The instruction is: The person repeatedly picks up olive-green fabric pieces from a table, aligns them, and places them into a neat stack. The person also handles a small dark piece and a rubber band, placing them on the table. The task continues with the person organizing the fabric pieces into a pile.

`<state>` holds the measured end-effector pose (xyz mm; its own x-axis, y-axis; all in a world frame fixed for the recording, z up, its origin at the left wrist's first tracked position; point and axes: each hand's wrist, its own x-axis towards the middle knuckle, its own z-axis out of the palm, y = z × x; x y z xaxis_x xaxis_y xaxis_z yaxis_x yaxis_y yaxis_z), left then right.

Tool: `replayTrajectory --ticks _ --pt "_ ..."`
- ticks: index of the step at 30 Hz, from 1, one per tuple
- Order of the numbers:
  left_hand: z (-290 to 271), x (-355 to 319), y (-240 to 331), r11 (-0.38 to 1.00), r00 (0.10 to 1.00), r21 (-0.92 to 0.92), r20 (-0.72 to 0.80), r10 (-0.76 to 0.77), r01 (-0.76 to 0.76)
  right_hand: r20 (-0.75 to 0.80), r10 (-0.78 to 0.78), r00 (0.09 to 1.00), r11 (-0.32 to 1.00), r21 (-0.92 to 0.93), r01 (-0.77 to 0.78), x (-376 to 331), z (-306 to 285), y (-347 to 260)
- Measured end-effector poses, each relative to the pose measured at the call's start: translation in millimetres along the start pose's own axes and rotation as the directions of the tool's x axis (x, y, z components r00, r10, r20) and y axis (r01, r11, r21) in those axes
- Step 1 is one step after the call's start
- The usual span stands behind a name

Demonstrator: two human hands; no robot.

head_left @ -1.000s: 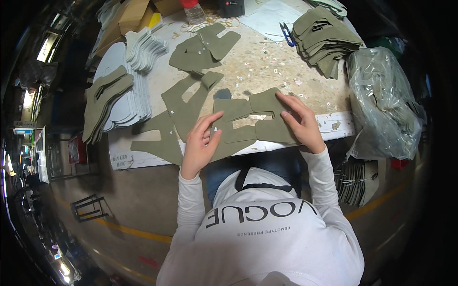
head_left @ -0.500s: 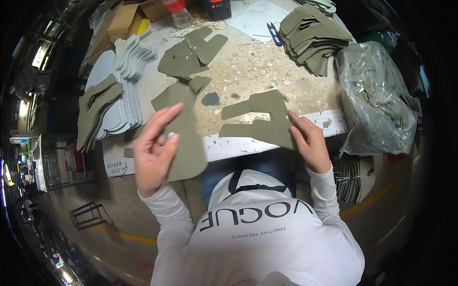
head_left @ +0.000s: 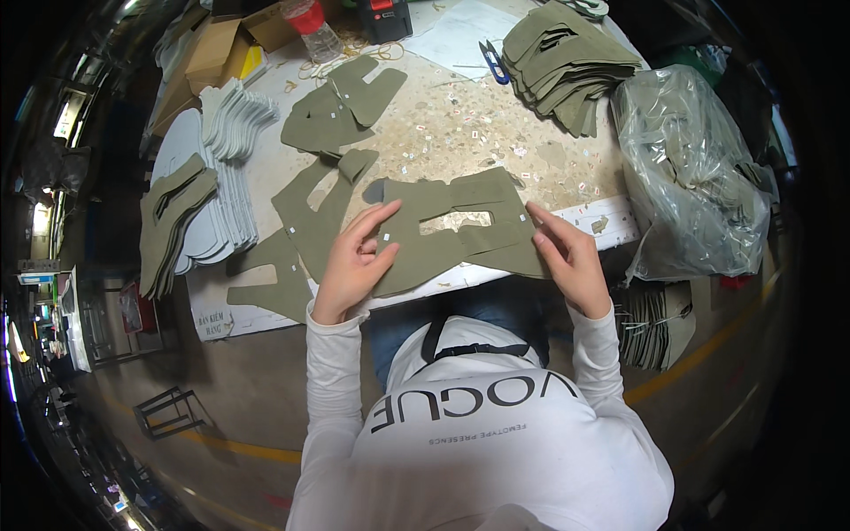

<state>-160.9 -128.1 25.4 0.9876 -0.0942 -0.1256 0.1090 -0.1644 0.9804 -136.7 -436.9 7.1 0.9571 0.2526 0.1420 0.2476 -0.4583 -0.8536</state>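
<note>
Two olive-green U-shaped fabric pieces lie in front of me, their prongs meeting around a gap. On the outer edge of the left-hand piece [head_left: 403, 257] rests my left hand [head_left: 356, 265], fingers and thumb apart. My right hand [head_left: 571, 265] is likewise open, its fingertips touching the outer edge of the right-hand piece [head_left: 505, 243]. Both pieces carry a small white sticker. Just left of my left hand are more loose olive pieces [head_left: 305, 199], partly overlapping, and another pair [head_left: 341, 106] sits farther back.
At left stand stacks of pale grey pieces [head_left: 232, 203] and olive pieces [head_left: 173, 221]. Blue thread snips [head_left: 496, 64] lie beside a big olive stack [head_left: 567, 62] at back right. A clear plastic bag [head_left: 686, 177] bulges over the table's right edge. A plastic jar [head_left: 314, 35] stands behind.
My left hand has brought the olive piece it carried down and right onto the table, against the other piece, and loosened its grip. My right hand stays at the right-hand piece.
</note>
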Motion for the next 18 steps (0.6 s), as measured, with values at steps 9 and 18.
replayTrajectory --ticks 9,18 --pt "-2.3 -11.4 -16.2 0.987 1.0 -0.158 0.012 -0.001 0.003 0.011 -0.062 0.998 0.993 0.105 0.061 25.9 16.5 -1.7" --pt "-2.1 -22.5 -14.4 0.999 0.993 0.048 -0.114 0.015 -0.01 0.033 0.062 0.998 0.923 0.379 -0.07 36.4 -58.0 -32.5"
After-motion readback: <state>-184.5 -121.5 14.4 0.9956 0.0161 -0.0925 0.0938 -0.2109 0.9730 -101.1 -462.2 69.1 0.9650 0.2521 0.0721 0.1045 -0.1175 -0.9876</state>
